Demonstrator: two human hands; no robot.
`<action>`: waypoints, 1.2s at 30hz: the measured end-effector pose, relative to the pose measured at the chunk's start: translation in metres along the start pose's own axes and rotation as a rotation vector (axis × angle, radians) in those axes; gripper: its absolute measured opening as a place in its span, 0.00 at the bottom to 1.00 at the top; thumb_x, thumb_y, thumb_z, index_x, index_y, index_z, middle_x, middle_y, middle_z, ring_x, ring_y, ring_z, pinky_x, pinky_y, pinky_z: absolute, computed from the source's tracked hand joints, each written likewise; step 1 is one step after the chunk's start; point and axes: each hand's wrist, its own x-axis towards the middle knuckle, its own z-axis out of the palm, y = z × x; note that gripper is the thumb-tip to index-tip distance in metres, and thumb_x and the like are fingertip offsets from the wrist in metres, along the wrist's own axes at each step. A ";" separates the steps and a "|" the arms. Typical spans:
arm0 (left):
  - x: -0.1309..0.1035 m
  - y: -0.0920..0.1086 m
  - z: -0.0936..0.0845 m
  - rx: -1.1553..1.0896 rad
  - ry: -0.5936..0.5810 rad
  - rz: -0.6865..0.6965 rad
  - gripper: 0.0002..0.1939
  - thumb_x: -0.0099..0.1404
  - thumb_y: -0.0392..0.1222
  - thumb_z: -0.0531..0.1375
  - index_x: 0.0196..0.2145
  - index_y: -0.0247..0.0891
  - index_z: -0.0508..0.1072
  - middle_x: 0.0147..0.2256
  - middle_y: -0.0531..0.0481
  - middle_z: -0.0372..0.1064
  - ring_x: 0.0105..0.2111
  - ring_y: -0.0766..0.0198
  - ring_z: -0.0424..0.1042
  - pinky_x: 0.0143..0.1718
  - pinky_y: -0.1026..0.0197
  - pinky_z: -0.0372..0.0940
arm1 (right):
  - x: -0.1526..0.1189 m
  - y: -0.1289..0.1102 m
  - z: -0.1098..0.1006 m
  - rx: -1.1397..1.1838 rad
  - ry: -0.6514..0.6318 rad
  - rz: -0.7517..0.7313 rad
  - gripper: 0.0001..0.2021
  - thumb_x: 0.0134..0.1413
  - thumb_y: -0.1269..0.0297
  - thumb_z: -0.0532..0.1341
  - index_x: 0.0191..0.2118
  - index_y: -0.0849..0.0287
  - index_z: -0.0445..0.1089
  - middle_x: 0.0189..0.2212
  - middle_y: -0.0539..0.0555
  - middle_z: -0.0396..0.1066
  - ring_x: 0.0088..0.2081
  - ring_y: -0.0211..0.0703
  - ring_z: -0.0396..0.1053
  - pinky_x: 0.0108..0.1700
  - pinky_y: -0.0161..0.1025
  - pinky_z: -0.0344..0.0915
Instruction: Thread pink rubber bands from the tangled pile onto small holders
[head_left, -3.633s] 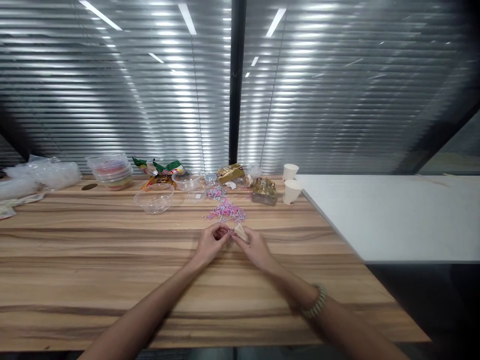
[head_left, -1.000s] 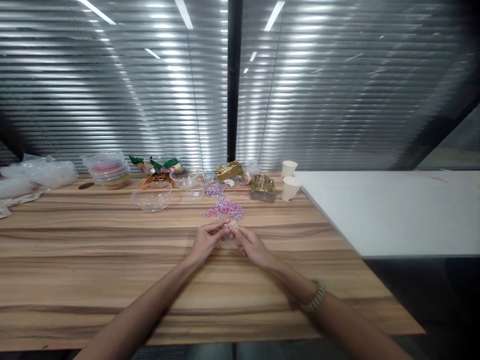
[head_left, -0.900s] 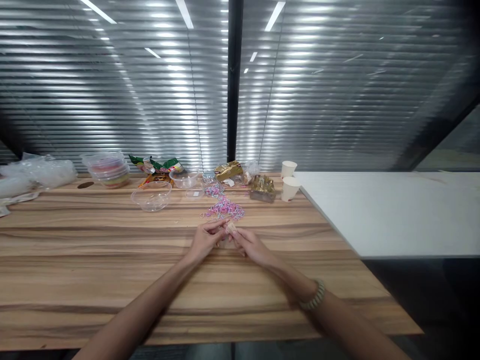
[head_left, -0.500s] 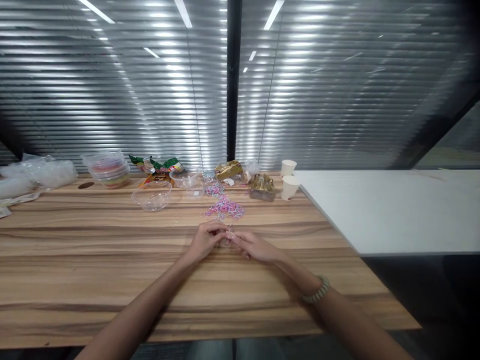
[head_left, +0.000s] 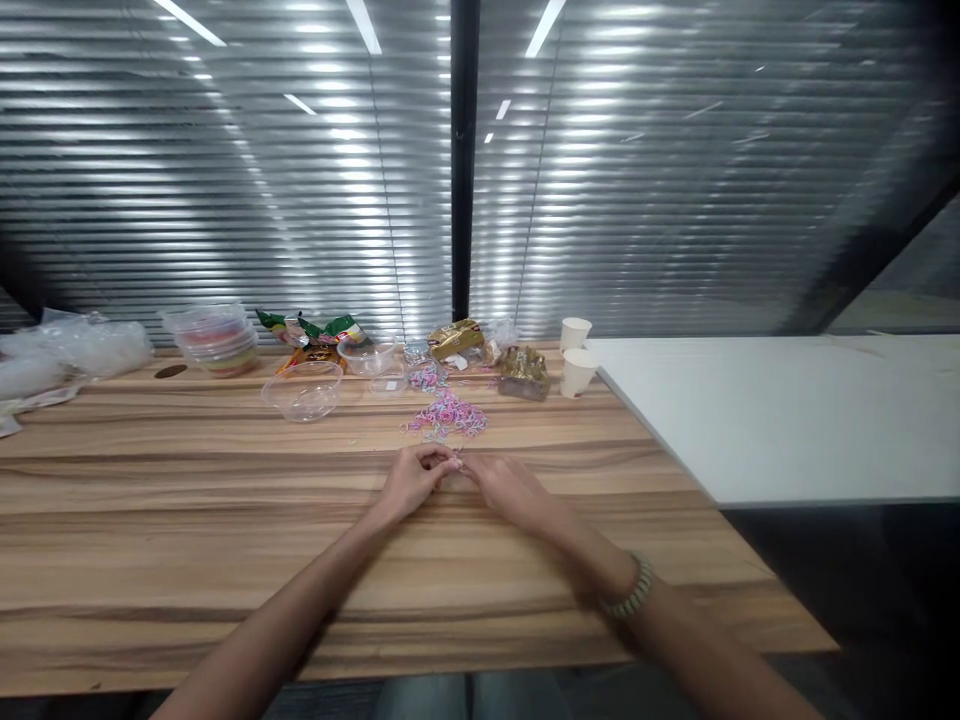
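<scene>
Just in front of a loose pile of pink, blue and white rubber bands [head_left: 450, 415], both my hands meet low over the table. My left hand [head_left: 414, 478] is closed, with thumb and index finger pinching what look like small pale rubber bands [head_left: 456, 463]. The fingertips of my right hand [head_left: 510, 487] press together at the same spot, touching or almost touching the left fingertips. Whatever the right fingers grip is too small and too covered to make out. A beaded bracelet [head_left: 631, 585] circles the right wrist.
Clear plastic bowls [head_left: 303, 392] and a stack of lidded tubs [head_left: 214, 342] stand at the back left, near snack bags [head_left: 319, 330] and plastic bags [head_left: 90, 345]. Gold packages [head_left: 523, 374] and two paper cups [head_left: 577, 373] are at the back right. A white table [head_left: 787, 420] adjoins on the right.
My right hand has turned over so its back faces up more, its fingers closing in on the left fingertips. My left hand stays nearly still.
</scene>
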 end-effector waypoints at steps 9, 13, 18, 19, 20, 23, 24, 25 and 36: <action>0.001 -0.004 0.002 -0.107 -0.080 -0.069 0.19 0.50 0.51 0.61 0.34 0.33 0.72 0.27 0.49 0.69 0.18 0.71 0.62 0.18 0.68 0.58 | 0.002 -0.004 -0.002 -0.195 -0.012 0.060 0.12 0.59 0.69 0.46 0.45 0.59 0.62 0.36 0.57 0.70 0.36 0.42 0.67 0.35 0.33 0.56; 0.000 0.002 0.001 -0.058 -0.109 -0.022 0.18 0.57 0.52 0.55 0.31 0.33 0.72 0.27 0.49 0.69 0.19 0.71 0.61 0.20 0.67 0.57 | 0.003 0.000 0.004 0.007 0.143 0.130 0.12 0.59 0.68 0.45 0.39 0.61 0.65 0.30 0.55 0.70 0.32 0.40 0.66 0.33 0.32 0.56; -0.007 0.019 0.001 0.103 -0.027 0.230 0.12 0.60 0.46 0.54 0.31 0.35 0.72 0.29 0.48 0.69 0.32 0.64 0.65 0.35 0.63 0.60 | 0.010 0.007 0.013 0.468 0.314 0.159 0.15 0.60 0.60 0.45 0.32 0.61 0.65 0.26 0.52 0.67 0.28 0.37 0.63 0.31 0.32 0.56; -0.008 0.022 0.001 0.103 -0.008 0.274 0.11 0.60 0.45 0.55 0.30 0.35 0.72 0.30 0.48 0.68 0.33 0.64 0.65 0.38 0.62 0.59 | 0.012 0.008 0.015 0.560 0.319 0.160 0.16 0.59 0.58 0.45 0.30 0.61 0.64 0.25 0.52 0.66 0.28 0.36 0.62 0.31 0.32 0.56; -0.010 0.025 0.001 0.084 -0.001 0.305 0.10 0.59 0.44 0.55 0.30 0.35 0.71 0.31 0.47 0.68 0.35 0.63 0.65 0.40 0.61 0.58 | 0.013 0.009 0.017 0.646 0.319 0.166 0.17 0.59 0.56 0.46 0.29 0.61 0.64 0.24 0.51 0.65 0.27 0.36 0.60 0.30 0.31 0.56; -0.013 0.029 0.000 -0.042 -0.051 0.294 0.09 0.59 0.43 0.56 0.28 0.34 0.70 0.33 0.45 0.68 0.37 0.62 0.65 0.42 0.60 0.58 | 0.015 0.009 0.021 0.844 0.308 0.191 0.18 0.56 0.52 0.48 0.28 0.61 0.63 0.22 0.49 0.61 0.24 0.34 0.57 0.27 0.31 0.55; -0.013 0.028 0.001 -0.094 -0.077 0.256 0.09 0.59 0.43 0.56 0.28 0.34 0.70 0.32 0.46 0.68 0.36 0.62 0.65 0.41 0.61 0.58 | 0.015 0.007 0.021 0.887 0.305 0.189 0.18 0.56 0.51 0.48 0.28 0.61 0.62 0.21 0.49 0.60 0.23 0.33 0.57 0.26 0.30 0.55; -0.012 0.027 0.002 -0.153 -0.092 0.210 0.09 0.59 0.43 0.55 0.28 0.34 0.69 0.31 0.47 0.67 0.35 0.63 0.65 0.40 0.62 0.58 | 0.014 0.005 0.020 0.920 0.307 0.184 0.17 0.56 0.51 0.49 0.28 0.61 0.62 0.22 0.49 0.60 0.23 0.33 0.56 0.26 0.30 0.55; -0.003 0.008 0.012 -0.714 -0.068 -0.217 0.13 0.55 0.48 0.57 0.25 0.34 0.63 0.23 0.54 0.57 0.22 0.72 0.55 0.21 0.69 0.50 | 0.000 -0.007 0.004 0.309 0.226 -0.234 0.12 0.59 0.69 0.46 0.39 0.59 0.67 0.37 0.53 0.70 0.37 0.37 0.66 0.39 0.33 0.59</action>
